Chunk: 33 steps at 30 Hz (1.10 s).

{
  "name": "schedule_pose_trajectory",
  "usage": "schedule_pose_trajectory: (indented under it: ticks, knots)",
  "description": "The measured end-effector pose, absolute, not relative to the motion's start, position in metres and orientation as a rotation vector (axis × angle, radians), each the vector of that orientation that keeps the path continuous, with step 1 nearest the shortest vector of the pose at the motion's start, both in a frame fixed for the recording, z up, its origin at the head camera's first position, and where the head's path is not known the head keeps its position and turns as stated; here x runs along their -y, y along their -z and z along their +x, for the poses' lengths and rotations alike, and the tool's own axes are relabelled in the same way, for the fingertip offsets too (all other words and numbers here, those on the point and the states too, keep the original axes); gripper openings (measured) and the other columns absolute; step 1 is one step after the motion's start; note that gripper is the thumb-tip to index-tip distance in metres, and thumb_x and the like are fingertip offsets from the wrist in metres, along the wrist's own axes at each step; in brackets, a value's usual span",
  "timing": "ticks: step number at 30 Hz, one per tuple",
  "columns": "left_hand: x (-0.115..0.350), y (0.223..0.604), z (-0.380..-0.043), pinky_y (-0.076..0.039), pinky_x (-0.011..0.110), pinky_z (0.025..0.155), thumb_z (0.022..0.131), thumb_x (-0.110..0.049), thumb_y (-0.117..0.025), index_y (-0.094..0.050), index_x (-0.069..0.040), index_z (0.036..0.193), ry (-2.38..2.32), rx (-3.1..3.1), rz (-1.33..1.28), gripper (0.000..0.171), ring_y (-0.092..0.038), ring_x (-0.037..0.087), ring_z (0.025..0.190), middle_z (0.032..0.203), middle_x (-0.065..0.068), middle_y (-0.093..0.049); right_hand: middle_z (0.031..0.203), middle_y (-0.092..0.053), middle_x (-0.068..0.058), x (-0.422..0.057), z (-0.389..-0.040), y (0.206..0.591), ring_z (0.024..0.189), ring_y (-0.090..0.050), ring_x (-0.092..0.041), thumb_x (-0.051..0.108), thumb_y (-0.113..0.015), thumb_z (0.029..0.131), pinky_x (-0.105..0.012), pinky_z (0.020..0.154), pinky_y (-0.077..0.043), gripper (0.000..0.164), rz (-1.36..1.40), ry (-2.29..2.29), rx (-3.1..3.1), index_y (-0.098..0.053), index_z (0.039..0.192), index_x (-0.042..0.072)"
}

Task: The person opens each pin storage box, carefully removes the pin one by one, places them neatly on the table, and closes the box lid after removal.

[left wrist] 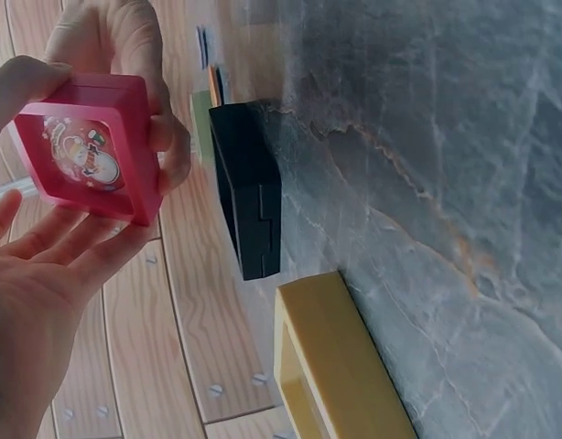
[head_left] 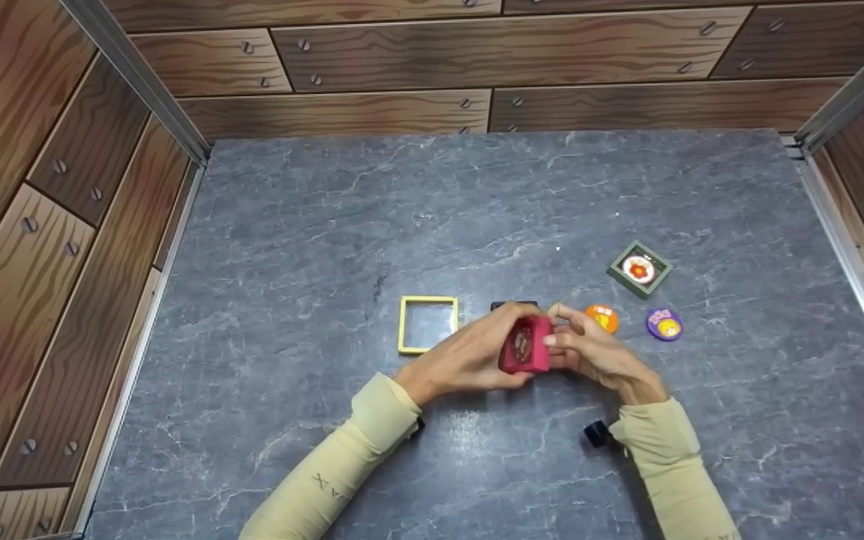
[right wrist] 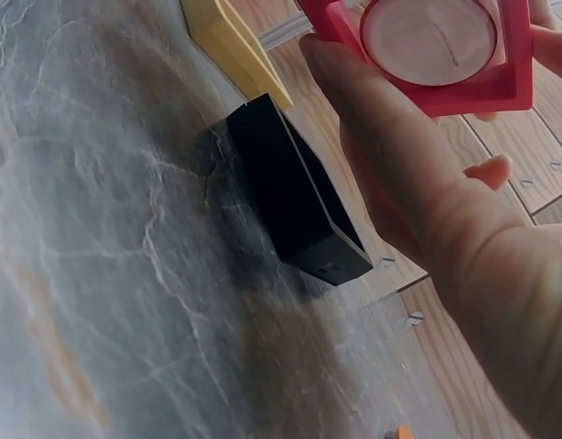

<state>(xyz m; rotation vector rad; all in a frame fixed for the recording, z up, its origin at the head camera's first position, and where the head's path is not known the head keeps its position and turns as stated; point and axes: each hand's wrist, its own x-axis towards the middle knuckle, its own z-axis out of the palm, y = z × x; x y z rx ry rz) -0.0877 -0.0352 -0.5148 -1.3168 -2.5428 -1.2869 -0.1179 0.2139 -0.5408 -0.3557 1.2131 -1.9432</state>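
Observation:
Above the table, both hands hold a pink square display frame [head_left: 539,346]. My left hand [head_left: 469,358] grips it from the left, its thumb and fingers on opposite edges. From the other side my right hand [head_left: 601,354] pinches its rim; the left wrist view shows those fingers curled round the edge. Inside the frame sits a round badge [left wrist: 87,155] with a snowman picture. Its pale back, with a pin, faces the right wrist view. A black square frame [left wrist: 255,201] stands on the table just beyond the hands, mostly hidden by the left hand in the head view.
Left of the hands lies a yellow square frame [head_left: 403,324]. To the right are an orange round badge [head_left: 603,318], a purple round badge [head_left: 664,325] and a dark green frame [head_left: 638,270] holding a flower-patterned badge. Wood-patterned walls [head_left: 477,56] border the table.

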Motion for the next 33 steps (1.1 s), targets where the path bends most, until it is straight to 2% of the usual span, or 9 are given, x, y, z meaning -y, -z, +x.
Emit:
schedule_pose_trajectory:
  ticks: [17,33]
  knots:
    - [0.038,0.517,-0.085,-0.054,0.024,0.111,0.085,-0.019,-0.085,-0.046,-0.002,0.142,1.319,2.495,-1.324,0.071,-0.063,0.021,0.119,0.135,0.013,-0.060,0.105,-0.075,-0.006,-0.210,-0.113,0.541,0.093,-0.079,-0.018,-0.003,-0.048,0.102,-0.034,0.085,-0.068,0.016,-0.359,1.943,-1.191,-0.048,0.108,0.012]
    - [0.040,0.515,-0.083,-0.046,0.022,0.120,0.086,-0.018,-0.084,-0.047,-0.003,0.139,1.294,2.461,-1.359,0.066,-0.062,0.022,0.127,0.136,0.014,-0.060,0.109,-0.073,-0.006,-0.204,-0.107,0.541,0.094,-0.078,-0.017,-0.005,-0.045,0.101,-0.035,0.085,-0.068,0.019,-0.420,1.993,-1.099,-0.049,0.110,0.011]
